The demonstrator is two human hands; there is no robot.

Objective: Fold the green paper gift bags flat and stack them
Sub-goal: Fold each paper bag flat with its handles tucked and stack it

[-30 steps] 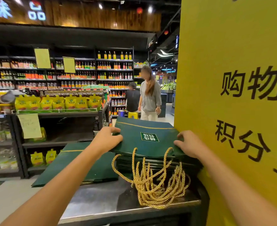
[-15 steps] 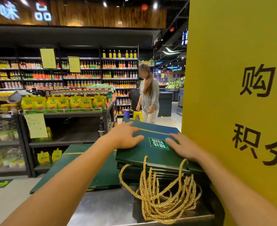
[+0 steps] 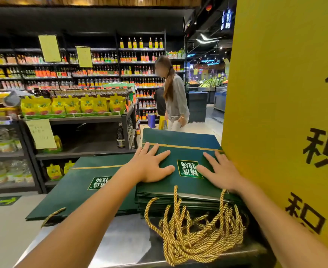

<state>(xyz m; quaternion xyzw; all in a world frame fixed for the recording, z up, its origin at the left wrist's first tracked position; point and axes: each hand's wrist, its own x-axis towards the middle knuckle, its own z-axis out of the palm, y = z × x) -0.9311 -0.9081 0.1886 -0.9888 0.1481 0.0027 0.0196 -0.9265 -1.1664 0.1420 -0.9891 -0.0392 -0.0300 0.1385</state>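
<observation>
**Clerk:** Item one, the task goods?

**Checker:** One stack of green paper gift bags (image 3: 178, 205), folded flat, on the right part of the bench (image 3: 124, 242). Its right side was just beside a yellow signboard (image 3: 275, 113). The top bag (image 3: 186, 154) lay face up, with a green-and-white label (image 3: 190, 169) at its middle and a gold stripe across its far part.

**Clerk:** Handles?

**Checker:** Many gold rope handles (image 3: 196, 236), spilled in a tangle from the stack's near side toward the near edge of the bench.

**Clerk:** Hands?

**Checker:** The left hand (image 3: 149, 167) lay flat on the top bag, left of the label, fingers straight and spread. The right hand (image 3: 220, 172) lay flat to the right of the label, fingers likewise straight. Both pressed down and neither gripped anything.

**Clerk:** Second lot?

**Checker:** A second pile of flat green bags (image 3: 86, 186), lower, just beside the stack's left side, toward the bench's left edge. One gold handle (image 3: 53, 215) showed at its near corner.

**Clerk:** Surroundings?

**Checker:** Store shelving (image 3: 70, 120) with yellow pouches (image 3: 70, 107) and bottles, beyond the far edge. A person in a grey top (image 3: 175, 99) stood in the aisle.
</observation>
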